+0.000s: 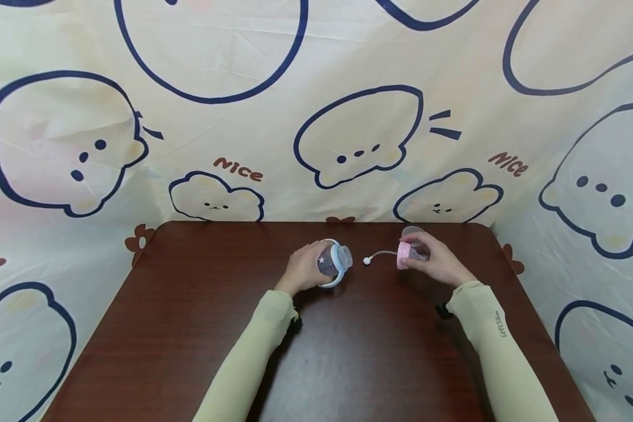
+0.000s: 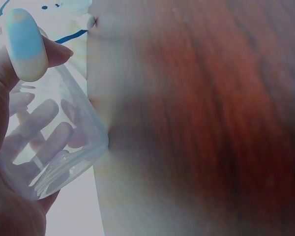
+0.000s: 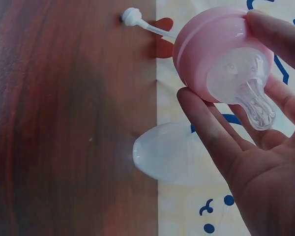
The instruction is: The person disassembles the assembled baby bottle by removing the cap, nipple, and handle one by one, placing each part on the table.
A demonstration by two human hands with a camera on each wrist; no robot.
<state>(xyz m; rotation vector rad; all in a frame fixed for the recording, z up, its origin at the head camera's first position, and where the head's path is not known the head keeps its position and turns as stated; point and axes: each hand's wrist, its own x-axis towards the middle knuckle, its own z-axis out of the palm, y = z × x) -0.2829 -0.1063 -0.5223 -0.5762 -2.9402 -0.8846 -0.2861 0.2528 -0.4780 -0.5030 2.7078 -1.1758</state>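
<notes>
My left hand point(image 1: 305, 266) grips a clear baby bottle point(image 1: 327, 262) printed with stars. It has a pale blue collar with handles point(image 1: 339, 275), and its uncapped mouth tilts to the right. In the left wrist view, fingers show through the clear wall of the bottle point(image 2: 83, 140). Across from it, my right hand point(image 1: 440, 261) holds a pink bottle ring point(image 3: 201, 54) by its edge between thumb and fingers. A clear silicone nipple point(image 3: 259, 98) sticks out of the ring toward the palm. From its other side a thin straw with a white weighted ball point(image 1: 367, 260) points at the bottle.
A translucent dome-shaped cap point(image 3: 162, 150) stands near the far edge of the dark wooden table point(image 1: 358, 363), just behind my right hand. Cartoon-printed cloth point(image 1: 274, 135) hangs around the table's back and sides.
</notes>
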